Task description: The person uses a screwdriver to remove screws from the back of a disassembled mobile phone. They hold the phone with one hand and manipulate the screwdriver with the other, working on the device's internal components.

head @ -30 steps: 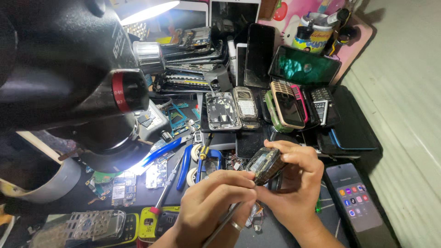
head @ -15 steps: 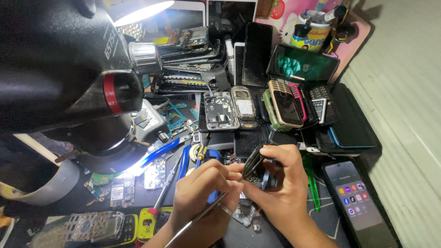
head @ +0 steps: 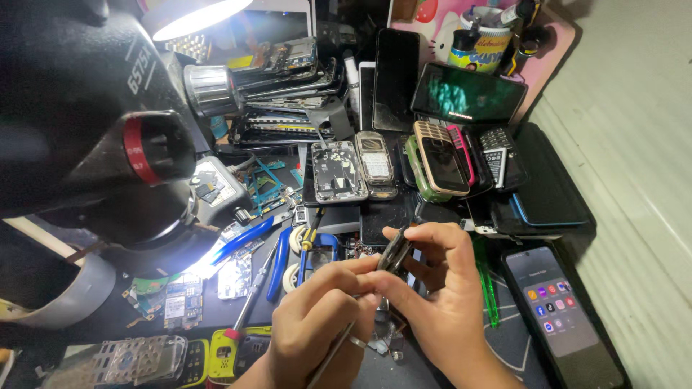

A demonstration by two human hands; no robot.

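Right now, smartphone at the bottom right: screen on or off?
On. The smartphone lies flat, face up on the dark mat, its screen lit and showing rows of coloured app icons.

Cluttered repair bench under a bright lamp (head: 191, 16) at top left, glare spilling onto the dark work mat (head: 515, 346) below. Large black microscope (head: 86, 122) with a red ring looming at left. Stacks of stripped phones (head: 288, 94) and loose circuit boards (head: 176, 306) across the middle, old keypad handsets (head: 440, 162) lined up beside dark tablets (head: 467, 92). Blue-handled pliers (head: 241, 241) and a yellow-handled screwdriver (head: 311, 234) lying among the parts. Lit smartphone (head: 559, 317) showing app icons at lower right. Pink board (head: 555, 50) and a printed cup (head: 476, 47) of tools at the back. Pale ribbed wall (head: 634, 144) along the right side.
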